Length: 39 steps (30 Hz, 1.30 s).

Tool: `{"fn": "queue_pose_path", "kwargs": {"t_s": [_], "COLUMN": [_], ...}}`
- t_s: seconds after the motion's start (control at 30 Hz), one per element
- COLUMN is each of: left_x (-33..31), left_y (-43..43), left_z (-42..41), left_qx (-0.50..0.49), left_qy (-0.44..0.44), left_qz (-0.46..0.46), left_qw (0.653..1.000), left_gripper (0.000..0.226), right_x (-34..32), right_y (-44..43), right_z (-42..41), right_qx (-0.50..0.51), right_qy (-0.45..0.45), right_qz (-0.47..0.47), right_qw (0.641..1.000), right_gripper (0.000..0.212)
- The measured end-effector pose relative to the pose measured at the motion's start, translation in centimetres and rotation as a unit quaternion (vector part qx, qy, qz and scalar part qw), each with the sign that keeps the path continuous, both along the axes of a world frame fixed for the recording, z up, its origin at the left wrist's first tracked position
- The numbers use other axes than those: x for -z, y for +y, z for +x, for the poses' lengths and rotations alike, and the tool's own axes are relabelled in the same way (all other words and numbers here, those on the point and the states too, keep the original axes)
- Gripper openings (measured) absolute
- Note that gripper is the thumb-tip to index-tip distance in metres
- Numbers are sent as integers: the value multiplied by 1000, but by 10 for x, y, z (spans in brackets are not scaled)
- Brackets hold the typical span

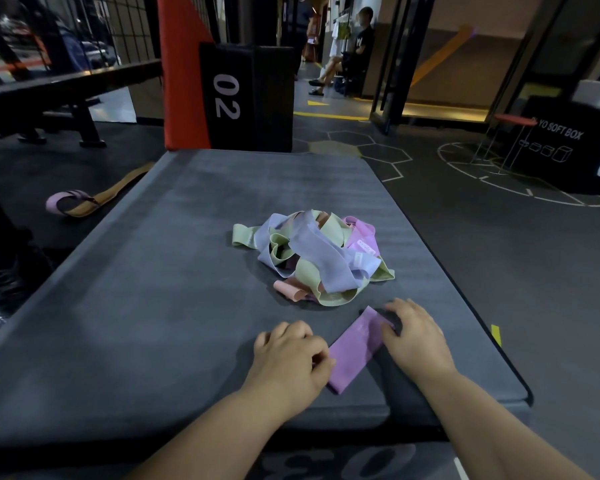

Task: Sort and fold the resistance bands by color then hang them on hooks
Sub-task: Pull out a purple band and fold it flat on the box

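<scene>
A purple resistance band lies flat and folded on the grey padded box top, near its front edge. My left hand pinches the band's near left end with curled fingers. My right hand grips its far right end, fingers curled over the edge. Behind the hands sits a tangled pile of bands in green, lavender, pink and peach.
A purple and tan strap lies on the floor left of the box. A black pad marked 02 and an orange post stand behind it. A black soft box sits at right. People are far back.
</scene>
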State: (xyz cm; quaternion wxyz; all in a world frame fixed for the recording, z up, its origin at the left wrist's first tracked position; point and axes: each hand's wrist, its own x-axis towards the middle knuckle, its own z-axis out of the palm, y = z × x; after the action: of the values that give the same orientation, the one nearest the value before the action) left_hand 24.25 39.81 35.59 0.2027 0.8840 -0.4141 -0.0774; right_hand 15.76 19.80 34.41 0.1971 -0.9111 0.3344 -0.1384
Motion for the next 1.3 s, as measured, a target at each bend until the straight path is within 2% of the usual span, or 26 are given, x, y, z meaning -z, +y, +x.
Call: {"fn": "queue_pose_path", "kwargs": {"t_s": [0.13, 0.23, 0.33, 0.4, 0.53, 0.8, 1.07, 1.17, 1.3], "left_x": [-2, -2, -3, -4, -9, -11, -20, -24, -27], "left_y": [-2, -4, -5, -5, -4, 1, 43, 70, 109], "left_z": [-3, -3, -2, -2, -3, -2, 17, 26, 36], "left_qx": [-21, -50, -68, -67, -68, -72, -120, -150, -202], "left_qy": [3, 6, 4, 5, 21, 54, 158, 161, 142], "left_qz": [-6, -5, 14, 21, 27, 4, 40, 58, 68], "left_qw": [1000, 999, 998, 998, 997, 996, 979, 974, 967], "left_gripper": [15, 30, 40, 34, 24, 17, 21, 12, 14], "right_x": [-10, -17, -16, -13, -13, -16, -17, -18, -19], "right_y": [2, 3, 4, 3, 3, 2, 36, 59, 95], "right_z": [-2, -2, -1, 0, 0, 0, 13, 27, 53], "right_qx": [65, 67, 63, 50, 42, 45, -4, -32, -78], "right_qy": [31, 62, 52, 21, -25, -57, -28, -29, -59], "right_qz": [-13, -7, 12, 22, 54, 123, 167, 158, 178], "right_qw": [997, 996, 997, 998, 997, 990, 986, 987, 979], "right_gripper": [21, 17, 10, 4, 4, 12, 16, 13, 16]}}
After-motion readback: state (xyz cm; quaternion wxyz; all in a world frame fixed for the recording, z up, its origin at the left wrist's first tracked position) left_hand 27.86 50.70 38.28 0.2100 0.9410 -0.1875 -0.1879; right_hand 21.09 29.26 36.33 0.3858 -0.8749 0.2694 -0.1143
